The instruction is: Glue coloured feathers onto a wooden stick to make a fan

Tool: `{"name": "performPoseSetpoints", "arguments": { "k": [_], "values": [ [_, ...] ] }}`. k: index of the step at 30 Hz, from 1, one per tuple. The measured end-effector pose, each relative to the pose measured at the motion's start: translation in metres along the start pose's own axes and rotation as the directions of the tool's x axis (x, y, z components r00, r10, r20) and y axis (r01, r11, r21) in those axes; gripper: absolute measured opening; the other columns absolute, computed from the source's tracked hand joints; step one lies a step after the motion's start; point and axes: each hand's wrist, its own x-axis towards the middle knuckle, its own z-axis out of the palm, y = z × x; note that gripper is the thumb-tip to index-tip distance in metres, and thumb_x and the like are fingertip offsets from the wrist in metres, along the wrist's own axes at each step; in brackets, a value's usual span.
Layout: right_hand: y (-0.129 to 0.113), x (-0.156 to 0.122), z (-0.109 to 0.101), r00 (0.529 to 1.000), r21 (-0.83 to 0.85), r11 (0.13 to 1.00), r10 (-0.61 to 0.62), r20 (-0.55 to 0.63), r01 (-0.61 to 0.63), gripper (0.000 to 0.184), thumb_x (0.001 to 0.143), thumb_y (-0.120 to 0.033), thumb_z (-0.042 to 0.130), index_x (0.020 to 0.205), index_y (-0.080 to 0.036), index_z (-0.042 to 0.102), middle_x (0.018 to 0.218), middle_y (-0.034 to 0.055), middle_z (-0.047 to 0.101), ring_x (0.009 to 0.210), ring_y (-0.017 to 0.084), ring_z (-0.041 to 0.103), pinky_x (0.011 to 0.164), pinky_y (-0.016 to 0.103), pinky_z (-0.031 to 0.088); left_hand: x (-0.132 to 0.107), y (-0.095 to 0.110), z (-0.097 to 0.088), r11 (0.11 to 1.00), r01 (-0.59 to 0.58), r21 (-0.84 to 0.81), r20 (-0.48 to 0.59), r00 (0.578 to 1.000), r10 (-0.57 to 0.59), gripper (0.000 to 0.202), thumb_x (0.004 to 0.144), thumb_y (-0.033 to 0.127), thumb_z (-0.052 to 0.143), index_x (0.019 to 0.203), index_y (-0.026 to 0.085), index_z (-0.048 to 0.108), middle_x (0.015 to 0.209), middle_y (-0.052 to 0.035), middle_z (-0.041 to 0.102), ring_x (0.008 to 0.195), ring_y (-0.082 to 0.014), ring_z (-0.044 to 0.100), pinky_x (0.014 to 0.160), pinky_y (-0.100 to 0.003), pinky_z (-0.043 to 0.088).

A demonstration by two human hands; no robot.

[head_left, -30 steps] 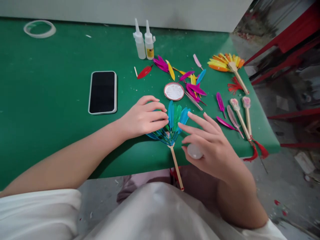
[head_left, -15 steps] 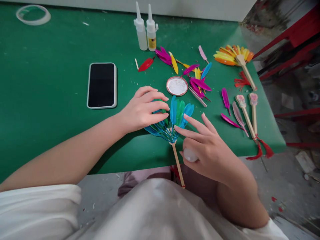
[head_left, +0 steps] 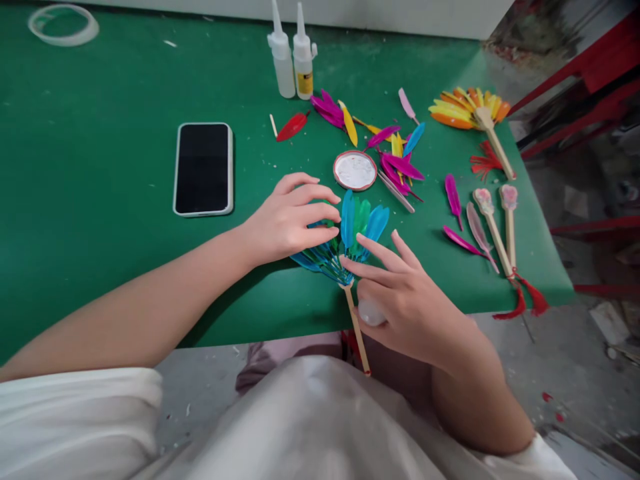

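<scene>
A feather fan [head_left: 347, 220] with blue and green feathers and a pale wooden handle [head_left: 357, 330] lies at the table's near edge, the handle reaching past it. Over the fan's left feathers, my left hand [head_left: 295, 217] has its fingers curved down, holding them; the fingertips partly cover the feathers. My right hand [head_left: 407, 297] is curled around a small translucent white bottle [head_left: 372, 312], of which only a rounded part shows. Its index and middle fingers stretch out to the feather bases and the right feathers. Where the bottle's other end points is hidden.
Beyond the hands lie a round lid [head_left: 355, 171], tweezers [head_left: 397, 192], loose feathers [head_left: 400, 163] and two glue bottles [head_left: 295, 67]. A phone [head_left: 204, 169] is at left, a tape roll [head_left: 63, 25] behind it. At right are an orange-yellow fan [head_left: 470, 110] and two tasselled handles [head_left: 495, 227].
My right hand has shifted slightly left with the bottle, its fingertips now nearer the fan's middle. My left hand stays almost where it was on the feathers.
</scene>
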Motion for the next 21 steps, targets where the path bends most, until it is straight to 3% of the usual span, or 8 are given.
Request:
{"name": "performPoseSetpoints", "arguments": {
  "k": [6,9,14,18,21],
  "values": [
    [-0.0013,0.0010,0.0019,0.999,-0.023,1.000,-0.006,0.034,0.007,0.010,0.082,-0.022,0.051,0.076,-0.018,0.057,0.128,-0.0006,0.056,0.138,0.027,0.024,0.115,0.056,0.010,0.0022,0.0022,0.0002,0.999,0.018,0.027,0.015,1.000,-0.019,0.009,0.087,0.023,0.053,0.085,0.028,0.060,0.091,0.0086,0.069,0.099,-0.0148,0.058,0.093,-0.038,0.041],
    [-0.0013,0.0020,0.0027,0.999,-0.025,1.000,-0.002,0.047,0.004,0.010,0.082,-0.022,0.050,0.078,-0.018,0.058,0.127,-0.0006,0.057,0.137,0.026,0.024,0.115,0.055,0.009,0.0019,0.0028,-0.0004,0.999,0.038,0.018,0.084,0.996,-0.039,0.011,0.088,0.024,0.050,0.085,0.029,0.060,0.094,0.0087,0.068,0.102,-0.0151,0.057,0.096,-0.039,0.039],
    [-0.0015,0.0033,0.0045,0.996,0.010,1.000,0.009,0.087,-0.010,0.006,0.079,-0.020,0.053,0.079,-0.020,0.058,0.126,-0.0014,0.057,0.138,0.026,0.024,0.114,0.056,0.011,0.0015,0.0034,-0.0024,0.976,0.183,-0.115,0.261,0.954,-0.148,0.023,0.091,0.023,0.041,0.085,0.030,0.062,0.101,0.0058,0.067,0.110,-0.0156,0.053,0.102,-0.041,0.032],
    [-0.0013,0.0030,0.0056,0.995,0.020,1.000,0.011,0.102,-0.013,0.005,0.077,-0.020,0.054,0.078,-0.020,0.058,0.127,-0.0015,0.057,0.138,0.025,0.023,0.115,0.055,0.010,-0.0004,0.0015,-0.0024,0.954,0.252,-0.162,0.274,0.940,-0.201,0.025,0.085,0.017,0.044,0.094,0.029,0.064,0.104,0.0020,0.066,0.111,-0.0196,0.052,0.101,-0.044,0.031],
    [-0.0008,0.0025,0.0062,0.994,0.018,1.000,0.006,0.107,-0.008,0.007,0.079,-0.020,0.051,0.079,-0.019,0.058,0.128,-0.0013,0.056,0.139,0.024,0.022,0.115,0.055,0.009,0.0005,-0.0031,-0.0016,0.889,0.435,-0.142,0.257,0.884,-0.391,0.029,0.084,0.017,0.044,0.104,0.025,0.063,0.109,-0.0024,0.064,0.111,-0.0225,0.051,0.097,-0.045,0.034]
  ]
}}
